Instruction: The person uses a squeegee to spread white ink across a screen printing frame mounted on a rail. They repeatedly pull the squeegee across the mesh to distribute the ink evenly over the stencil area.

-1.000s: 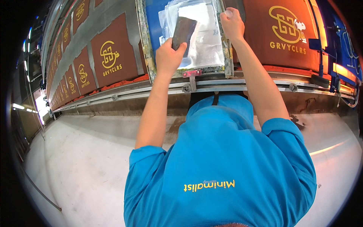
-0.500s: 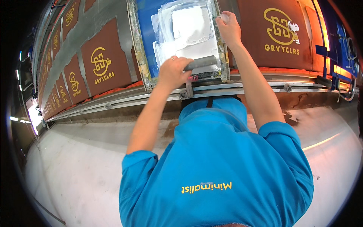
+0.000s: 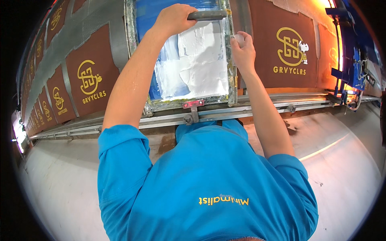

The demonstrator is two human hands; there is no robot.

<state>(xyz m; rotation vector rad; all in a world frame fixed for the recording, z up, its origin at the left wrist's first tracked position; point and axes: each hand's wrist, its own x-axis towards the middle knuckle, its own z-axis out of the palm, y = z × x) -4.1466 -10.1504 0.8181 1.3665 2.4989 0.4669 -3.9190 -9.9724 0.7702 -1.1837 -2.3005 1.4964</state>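
My left hand (image 3: 175, 19) is closed round one end of a dark squeegee (image 3: 210, 15), which lies crosswise near the far part of a screen-printing frame (image 3: 232, 88). Inside that frame, thick white ink (image 3: 201, 64) covers much of the blue mesh (image 3: 145, 16), with ridges and streaks in it. Beside the frame's right rail, my right hand (image 3: 244, 54) is closed on a small whitish rounded piece (image 3: 239, 39); its fingers hide part of it. Whether that piece is fixed to the frame I cannot tell.
Brown fabric panels (image 3: 86, 66) with yellow prints lie in a row on the long table, to both sides of the frame. A metal rail (image 3: 249, 107) with a red-topped bracket (image 3: 193, 105) runs along the near edge. Blue equipment (image 3: 350, 48) with an orange glow stands at right.
My left hand has pushed the squeegee from the frame's near end to its far part, leaving white ink spread behind it. My right hand stays at the right rail. The view has shifted slightly.
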